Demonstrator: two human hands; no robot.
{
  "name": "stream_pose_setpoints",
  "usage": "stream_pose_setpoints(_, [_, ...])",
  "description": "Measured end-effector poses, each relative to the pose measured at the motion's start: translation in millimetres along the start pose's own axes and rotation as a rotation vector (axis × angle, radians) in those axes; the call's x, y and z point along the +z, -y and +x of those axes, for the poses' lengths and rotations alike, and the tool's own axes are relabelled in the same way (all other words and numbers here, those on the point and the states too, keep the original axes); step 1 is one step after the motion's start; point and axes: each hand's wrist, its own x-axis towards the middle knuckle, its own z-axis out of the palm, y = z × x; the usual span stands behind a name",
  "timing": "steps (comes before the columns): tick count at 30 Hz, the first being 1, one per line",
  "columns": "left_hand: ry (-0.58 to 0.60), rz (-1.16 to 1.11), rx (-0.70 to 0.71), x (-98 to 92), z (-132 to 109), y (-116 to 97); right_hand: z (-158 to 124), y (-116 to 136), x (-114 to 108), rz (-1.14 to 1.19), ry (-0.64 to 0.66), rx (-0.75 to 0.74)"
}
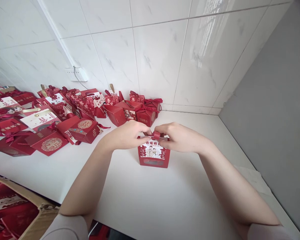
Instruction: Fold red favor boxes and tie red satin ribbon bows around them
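A small red gift box (154, 162) with a white printed panel showing a cartoon couple and Chinese characters stands upright on the white table (150, 196). At its top is a red ribbon (155, 135), looped between my fingers. My left hand (133, 134) comes in from the left, thumb and forefinger closed on the ribbon's left side. From the right, my right hand (176, 136) pinches the ribbon's other side, its lower fingers against the box top. The fingertips partly cover the box's upper edge.
Many red gift boxes (50, 141) with ribbons and gold prints crowd the table's left and back. A cardboard carton (43, 216) with red packages stands at lower left. White tiled wall (157, 60) lies behind, a grey panel (272, 110) at right.
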Motion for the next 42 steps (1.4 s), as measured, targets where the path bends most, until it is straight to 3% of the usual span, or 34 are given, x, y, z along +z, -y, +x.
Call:
stream_pose_setpoints(26, [-0.044, 0.006, 0.075, 5.6, 6, 5, 1, 6, 2, -0.097, -0.069, -0.080])
stream_pose_setpoints(33, [0.066, -0.037, 0.034, 1.3, 2, 5, -7, 0, -12, 0.127, 0.016, -0.030])
stream_pose_setpoints(42, [-0.070, -0.172, -0.024, 12.9, 10, 0, -4, 4, -10, 0.193, -0.113, -0.039])
